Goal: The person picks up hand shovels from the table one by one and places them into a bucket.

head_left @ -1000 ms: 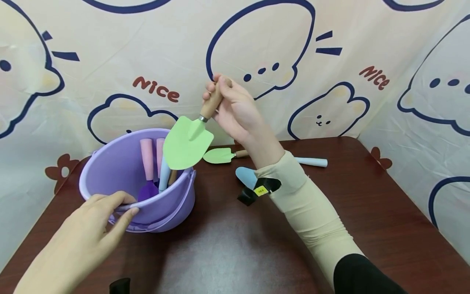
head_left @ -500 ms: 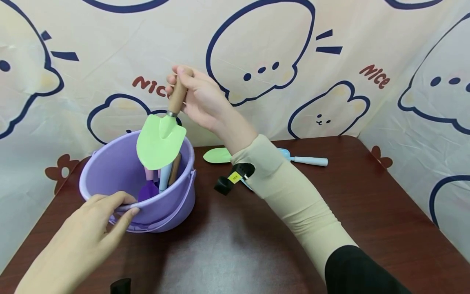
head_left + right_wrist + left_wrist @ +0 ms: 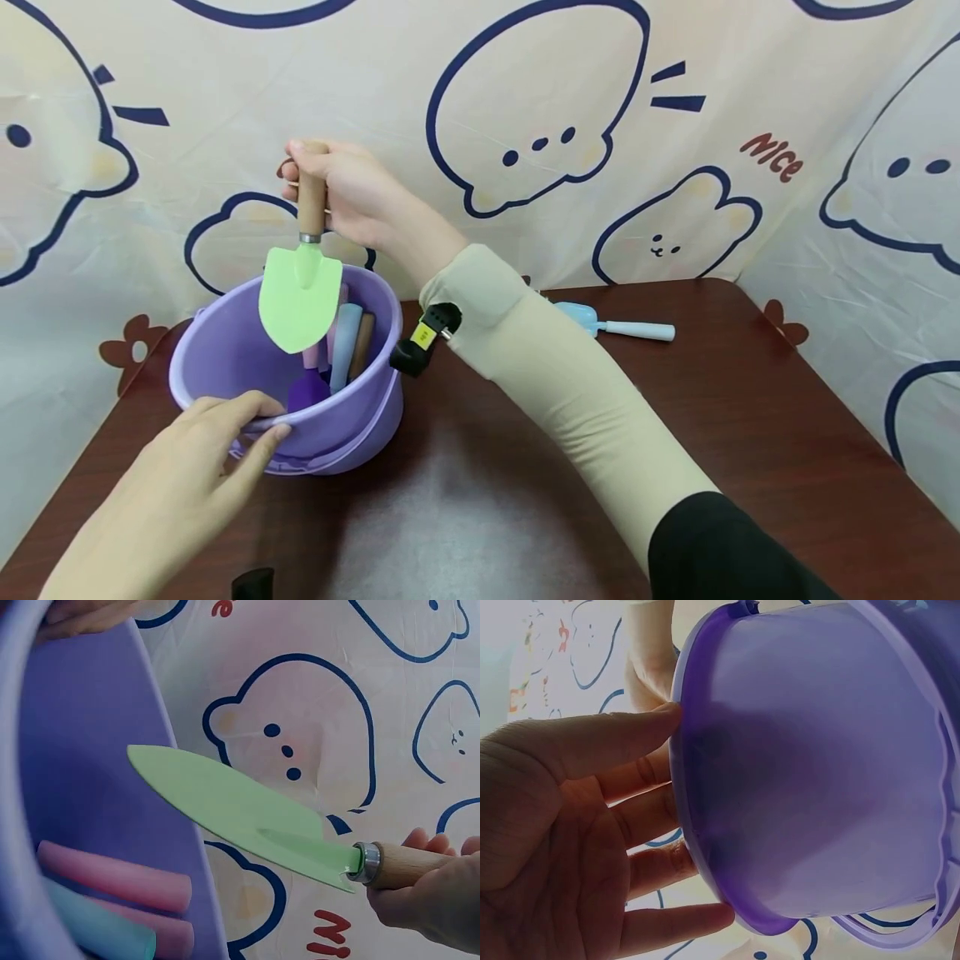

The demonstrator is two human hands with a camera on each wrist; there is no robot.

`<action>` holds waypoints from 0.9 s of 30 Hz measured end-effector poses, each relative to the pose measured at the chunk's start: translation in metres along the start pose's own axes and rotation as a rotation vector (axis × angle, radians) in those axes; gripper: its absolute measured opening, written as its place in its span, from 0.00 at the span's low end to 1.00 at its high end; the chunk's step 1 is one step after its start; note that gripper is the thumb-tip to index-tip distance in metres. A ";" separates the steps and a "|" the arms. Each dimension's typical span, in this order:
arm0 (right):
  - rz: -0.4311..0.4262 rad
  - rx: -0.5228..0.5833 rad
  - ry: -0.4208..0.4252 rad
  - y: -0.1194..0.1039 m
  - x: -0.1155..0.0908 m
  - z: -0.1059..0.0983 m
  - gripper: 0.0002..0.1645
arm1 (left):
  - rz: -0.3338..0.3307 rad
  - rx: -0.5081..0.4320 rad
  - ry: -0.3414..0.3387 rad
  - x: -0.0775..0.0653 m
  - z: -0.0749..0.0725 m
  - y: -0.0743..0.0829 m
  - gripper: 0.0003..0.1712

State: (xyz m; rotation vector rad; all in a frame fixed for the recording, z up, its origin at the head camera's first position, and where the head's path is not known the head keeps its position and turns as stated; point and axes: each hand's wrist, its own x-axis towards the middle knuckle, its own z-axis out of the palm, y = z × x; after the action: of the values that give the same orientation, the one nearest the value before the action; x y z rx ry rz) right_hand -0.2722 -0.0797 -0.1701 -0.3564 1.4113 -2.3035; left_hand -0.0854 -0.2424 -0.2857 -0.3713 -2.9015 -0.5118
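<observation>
My right hand [image 3: 352, 187] grips the wooden handle of a light green garden trowel [image 3: 300, 298], its blade pointing down over the mouth of a purple bucket [image 3: 217, 354]. In the right wrist view the trowel [image 3: 232, 806] overlaps the bucket's inner wall [image 3: 90, 742]. My left hand [image 3: 180, 467] pinches the near rim of the bucket; the left wrist view shows the thumb and fingers at the rim [image 3: 681, 761]. Inside the bucket stand tools with pink handles [image 3: 120, 874], a light blue handle [image 3: 345, 346] and a brown handle [image 3: 362, 346], plus a purple blade [image 3: 307, 389].
A light blue tool [image 3: 637, 330] with a pale handle lies at the back of the brown table [image 3: 750, 433], partly behind my right forearm. A cartoon-printed cloth [image 3: 525, 83] hangs behind the table. A black object [image 3: 252, 583] shows at the front edge of the view.
My right hand has carried the green trowel leftward until it is above the bucket, turning its blade more upright. My left hand has stayed on the rim.
</observation>
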 end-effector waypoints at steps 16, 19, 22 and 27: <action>0.174 -0.073 0.142 0.015 0.034 0.023 0.08 | -0.057 0.003 -0.073 0.003 -0.001 0.001 0.08; 0.186 -0.124 0.139 0.021 0.036 0.027 0.06 | -0.047 0.004 -0.062 0.002 0.000 0.002 0.08; 0.195 -0.198 0.116 0.026 0.037 0.030 0.05 | -0.030 0.002 -0.041 0.001 0.000 0.002 0.07; 0.249 -0.293 0.062 0.036 0.041 0.032 0.04 | -0.009 -0.003 -0.017 0.001 0.000 0.002 0.06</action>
State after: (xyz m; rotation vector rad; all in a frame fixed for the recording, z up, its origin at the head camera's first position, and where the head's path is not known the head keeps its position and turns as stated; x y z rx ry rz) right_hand -0.2871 -0.1379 -0.1874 -0.1822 1.7226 -1.9285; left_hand -0.0861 -0.2407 -0.2849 -0.3648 -2.9200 -0.5172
